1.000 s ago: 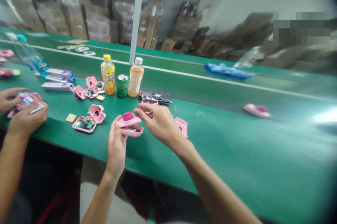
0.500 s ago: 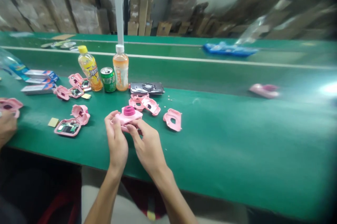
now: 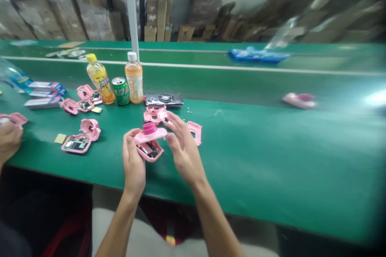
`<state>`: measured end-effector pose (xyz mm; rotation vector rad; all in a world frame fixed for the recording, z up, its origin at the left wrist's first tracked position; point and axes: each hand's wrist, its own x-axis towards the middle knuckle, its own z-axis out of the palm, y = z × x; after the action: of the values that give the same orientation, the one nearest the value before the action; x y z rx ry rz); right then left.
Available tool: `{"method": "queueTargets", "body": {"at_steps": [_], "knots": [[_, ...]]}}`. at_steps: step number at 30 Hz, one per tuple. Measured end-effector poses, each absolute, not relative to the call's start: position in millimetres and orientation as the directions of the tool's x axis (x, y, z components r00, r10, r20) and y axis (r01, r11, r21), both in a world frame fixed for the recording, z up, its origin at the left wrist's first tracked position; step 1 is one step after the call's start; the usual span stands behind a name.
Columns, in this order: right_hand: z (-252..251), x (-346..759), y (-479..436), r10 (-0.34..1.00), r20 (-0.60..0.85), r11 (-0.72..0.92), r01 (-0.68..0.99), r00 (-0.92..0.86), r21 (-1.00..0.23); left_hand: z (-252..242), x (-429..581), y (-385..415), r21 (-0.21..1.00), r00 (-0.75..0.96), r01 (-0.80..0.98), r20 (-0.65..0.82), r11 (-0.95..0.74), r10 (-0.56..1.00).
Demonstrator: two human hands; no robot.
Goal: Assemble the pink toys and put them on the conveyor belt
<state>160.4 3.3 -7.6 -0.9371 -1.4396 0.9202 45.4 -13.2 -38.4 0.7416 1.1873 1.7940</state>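
Observation:
A pink toy camera point(image 3: 150, 147) is held up over the green bench by my left hand point(image 3: 134, 163), whose fingers grip its left side. Its front cover with the magenta lens ring point(image 3: 149, 128) is tilted up off the back half, and dark inner parts show in the gap. To the right, my right hand point(image 3: 187, 150) is open, fingers spread, close to the cover's right end and holding nothing. Behind it lie pink shell pieces point(image 3: 151, 115), partly hidden by the fingers, and another pink shell piece point(image 3: 198, 132).
Opened pink cameras point(image 3: 76, 144) with circuit boards lie at left, near a co-worker's hand point(image 3: 9, 140). Two bottles point(image 3: 134, 82), a green can point(image 3: 121, 91) and a dark flat device point(image 3: 164, 99) stand behind. Farther back are a pink camera part point(image 3: 299, 100) and a blue item point(image 3: 258, 54).
The toy camera's front cover has lifted away from its back half, exposing the inside. My right hand has let go of it and moved right and up, fingers spreading. My left hand keeps its grip.

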Motion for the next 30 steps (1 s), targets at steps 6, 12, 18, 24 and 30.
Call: {"method": "queueTargets", "body": {"at_steps": [6,12,18,24,30], "knots": [[3.4,156.1,13.8,0.952,0.238,0.222,-0.101,-0.191,-0.97,-41.4,45.7,-17.9,0.92,-0.464,-0.312,0.072,-0.238,0.883],[-8.4,130.3,-15.0,0.968,0.239,0.237,-0.026,-0.078,-0.971,-39.6,40.4,-21.6,0.91,-0.44,-0.319,0.106,-0.266,0.891],[-10.2,135.7,-21.9,0.97,0.195,0.2,0.021,-0.145,-0.98,-33.5,31.4,-24.7,0.841,-0.38,-0.477,0.065,-0.256,0.923],[-6.9,140.4,-24.0,0.992,0.122,0.121,-0.036,-0.03,-0.992,-30.6,35.1,-29.4,0.862,-0.288,-0.454,0.099,-0.227,0.953],[-10.0,131.9,-26.4,0.99,0.141,0.14,-0.125,0.0,-0.982,-32.5,37.3,-29.6,0.865,-0.346,-0.429,0.108,-0.259,0.932]]}}
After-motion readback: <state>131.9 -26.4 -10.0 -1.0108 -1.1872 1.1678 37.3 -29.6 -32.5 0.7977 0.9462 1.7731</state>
